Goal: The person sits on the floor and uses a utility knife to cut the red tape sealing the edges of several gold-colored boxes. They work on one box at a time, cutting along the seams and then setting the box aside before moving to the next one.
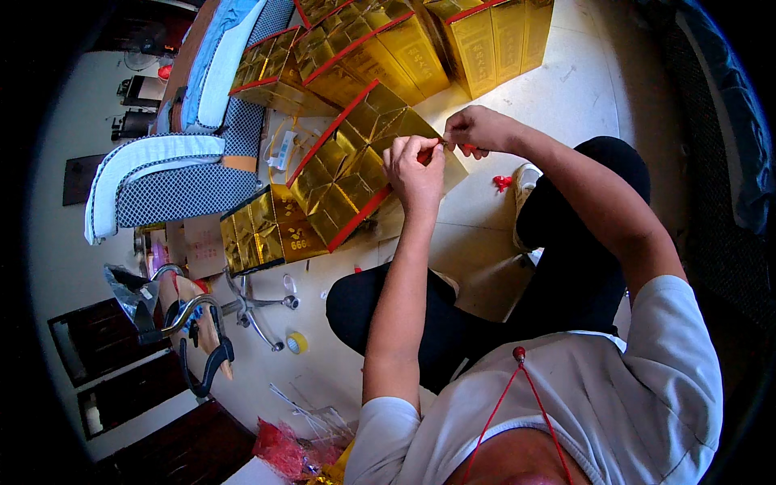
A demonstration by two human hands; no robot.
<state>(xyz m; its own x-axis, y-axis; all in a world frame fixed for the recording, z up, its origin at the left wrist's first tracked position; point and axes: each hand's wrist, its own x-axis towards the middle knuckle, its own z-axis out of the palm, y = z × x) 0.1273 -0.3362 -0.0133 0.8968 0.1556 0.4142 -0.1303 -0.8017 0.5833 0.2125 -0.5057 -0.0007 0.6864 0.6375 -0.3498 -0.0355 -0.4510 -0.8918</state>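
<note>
In front of me stands a box covered in shiny gold foil, with red trim along its edges and creased gold panels on top. My left hand is over its near right corner, thumb and fingertips pinched together. Red shows between those fingers; whether it is trim or a loose piece I cannot tell. Beside it, my right hand has curled fingers around a small red piece. The fingertips of both hands meet at the box corner, and what lies between them is hidden.
Several more gold boxes stand behind. A dark-edged gold box sits at the left, near a padded sofa. On the floor lie a red scrap and a tape roll. A wheeled chair base stands left of my knee.
</note>
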